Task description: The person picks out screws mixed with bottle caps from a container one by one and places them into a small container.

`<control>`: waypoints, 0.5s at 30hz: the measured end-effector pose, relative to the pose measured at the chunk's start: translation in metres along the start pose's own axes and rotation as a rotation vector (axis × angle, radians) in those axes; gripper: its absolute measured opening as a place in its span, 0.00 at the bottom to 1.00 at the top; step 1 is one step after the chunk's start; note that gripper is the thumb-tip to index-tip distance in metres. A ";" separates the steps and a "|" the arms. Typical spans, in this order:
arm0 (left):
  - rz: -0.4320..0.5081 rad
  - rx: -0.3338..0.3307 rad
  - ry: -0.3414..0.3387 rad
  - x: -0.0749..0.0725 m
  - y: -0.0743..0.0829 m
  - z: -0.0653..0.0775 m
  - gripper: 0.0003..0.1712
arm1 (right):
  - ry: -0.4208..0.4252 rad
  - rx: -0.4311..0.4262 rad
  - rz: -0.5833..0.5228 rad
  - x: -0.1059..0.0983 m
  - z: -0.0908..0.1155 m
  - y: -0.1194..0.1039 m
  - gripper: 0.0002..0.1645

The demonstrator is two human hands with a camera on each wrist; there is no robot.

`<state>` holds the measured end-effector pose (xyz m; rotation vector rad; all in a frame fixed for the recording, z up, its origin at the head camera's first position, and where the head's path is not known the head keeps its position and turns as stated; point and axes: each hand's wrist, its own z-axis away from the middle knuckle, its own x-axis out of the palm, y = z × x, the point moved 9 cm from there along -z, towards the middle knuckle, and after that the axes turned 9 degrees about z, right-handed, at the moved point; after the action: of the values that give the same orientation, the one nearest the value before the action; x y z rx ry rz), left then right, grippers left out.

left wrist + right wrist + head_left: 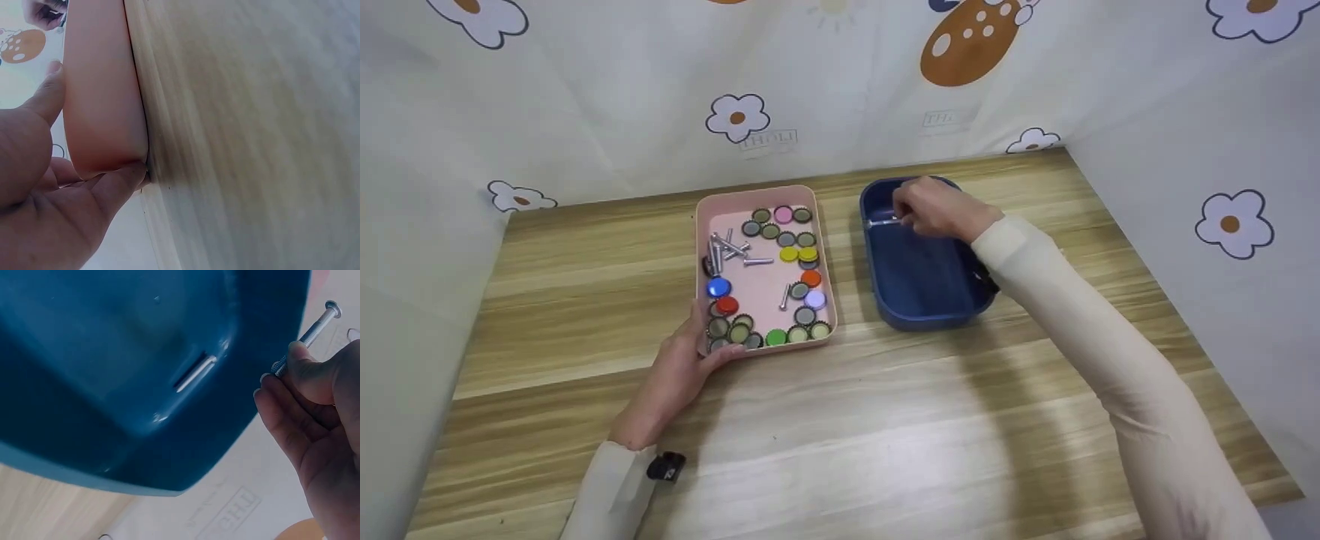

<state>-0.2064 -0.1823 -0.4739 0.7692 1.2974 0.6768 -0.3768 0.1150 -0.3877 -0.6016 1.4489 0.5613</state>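
Silver and threaded, one bolt (318, 327) is pinched between the thumb and fingertips of the right hand (941, 208), over the far end of the navy blue tray (922, 277). From where I stand, the bolt's long axis runs crosswise to that tray, its flanged head free and pointing left, its threaded end at the fingers. Clearly the right hand is the nearer one to the navy tray; a second bolt (195, 374) lies on that tray's floor.

Left of the navy tray, apart from it on the wood-grain table (810, 435), sits a pink tray (757, 291) with more bolts (758, 262) and crimped bottle caps (776, 337). The left hand (679, 367) grips that tray's near left corner, thumb against the wall and fingers tucked at the base, well apart from the navy tray.

Behind the navy tray hangs a printed cloth (622, 112). Faint boxed lettering left of that tray's line seems to read "THOLI"; straight behind it, I make out only "TH".
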 end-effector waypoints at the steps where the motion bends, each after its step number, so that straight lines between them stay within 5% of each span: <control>1: 0.001 0.000 -0.001 0.000 0.000 0.000 0.61 | 0.001 0.010 0.002 0.001 0.000 0.003 0.05; 15: 0.021 -0.025 -0.016 0.002 -0.002 0.000 0.60 | -0.035 0.078 0.048 0.015 -0.001 0.027 0.05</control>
<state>-0.2064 -0.1819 -0.4762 0.7674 1.2653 0.7011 -0.3947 0.1338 -0.4041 -0.4943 1.4490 0.5474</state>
